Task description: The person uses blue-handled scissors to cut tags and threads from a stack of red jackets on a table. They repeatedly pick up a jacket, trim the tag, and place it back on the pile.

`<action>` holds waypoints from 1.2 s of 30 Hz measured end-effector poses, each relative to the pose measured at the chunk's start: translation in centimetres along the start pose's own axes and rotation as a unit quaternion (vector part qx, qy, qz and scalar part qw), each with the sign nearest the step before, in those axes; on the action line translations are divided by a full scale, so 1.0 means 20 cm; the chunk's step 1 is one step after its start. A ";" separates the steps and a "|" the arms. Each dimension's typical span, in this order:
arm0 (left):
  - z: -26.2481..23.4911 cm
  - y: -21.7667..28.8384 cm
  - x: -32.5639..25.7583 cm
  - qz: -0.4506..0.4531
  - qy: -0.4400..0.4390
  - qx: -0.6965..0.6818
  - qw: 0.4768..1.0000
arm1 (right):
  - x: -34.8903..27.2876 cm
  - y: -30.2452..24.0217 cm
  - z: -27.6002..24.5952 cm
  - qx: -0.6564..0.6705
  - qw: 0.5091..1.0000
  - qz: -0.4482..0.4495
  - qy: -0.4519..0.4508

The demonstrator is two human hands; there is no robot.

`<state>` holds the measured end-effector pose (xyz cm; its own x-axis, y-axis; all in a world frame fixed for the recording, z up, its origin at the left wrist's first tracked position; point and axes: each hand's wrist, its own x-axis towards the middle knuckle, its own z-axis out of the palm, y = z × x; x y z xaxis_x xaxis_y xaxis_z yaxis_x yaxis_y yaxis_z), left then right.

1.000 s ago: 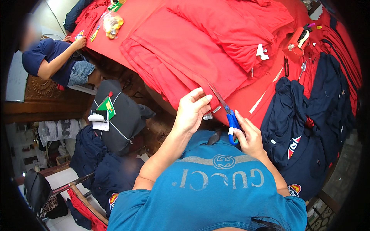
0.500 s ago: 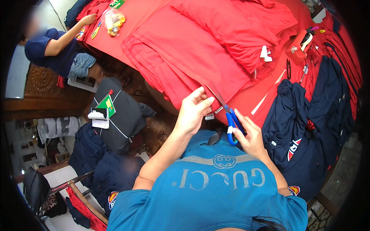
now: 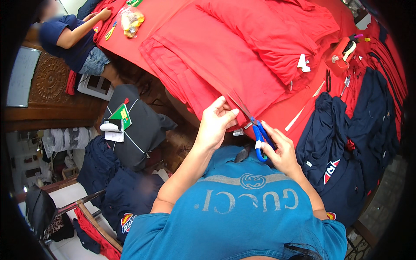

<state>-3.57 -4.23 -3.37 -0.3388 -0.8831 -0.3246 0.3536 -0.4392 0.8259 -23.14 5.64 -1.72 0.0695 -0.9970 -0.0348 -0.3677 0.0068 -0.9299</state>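
Note:
My right hand (image 3: 281,146) is closed round the blue handles of a pair of scissors (image 3: 261,135). Their metal blades point up and left over the near edge of a red garment (image 3: 225,65) on the red-covered table. Beside the blade tips is my left hand (image 3: 215,125), its thumb and fingers drawn together in a pinch at that edge. Whatever lies between those fingertips is too small or hidden to make out. Small white labels (image 3: 238,132) show below the edge, between my hands.
Red garments (image 3: 277,39) are heaped at the table's far side. Navy garments (image 3: 333,147) lie at right, near a red tape dispenser (image 3: 338,56). A dark wrapped bundle (image 3: 134,143) stands left. At far left, a person in navy (image 3: 67,37) handles red cloth by yellow scissors (image 3: 111,31).
My hands keep nearly the same pose, the scissors still at the garment's edge. The view has shifted slightly. The other person's arms have moved, and both hands now show at the red cloth.

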 end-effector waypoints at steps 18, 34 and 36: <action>-0.11 -0.06 0.09 -0.120 -0.054 -0.022 0.991 | 0.39 -0.01 0.19 0.155 0.985 0.021 0.077; -0.77 0.53 0.91 -0.072 0.131 -0.184 0.971 | 0.61 -0.11 0.09 -0.161 0.987 -0.007 -0.006; -0.75 0.52 0.87 -0.015 0.090 -0.132 0.987 | 0.75 -0.25 0.13 -0.090 0.996 0.003 0.007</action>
<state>7.32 -26.66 -7.47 -0.2008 -0.8734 -0.4438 0.5693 -0.4727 0.6727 -17.83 -9.13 1.39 0.0551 -0.9979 -0.0333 -0.5283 -0.0009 -0.8491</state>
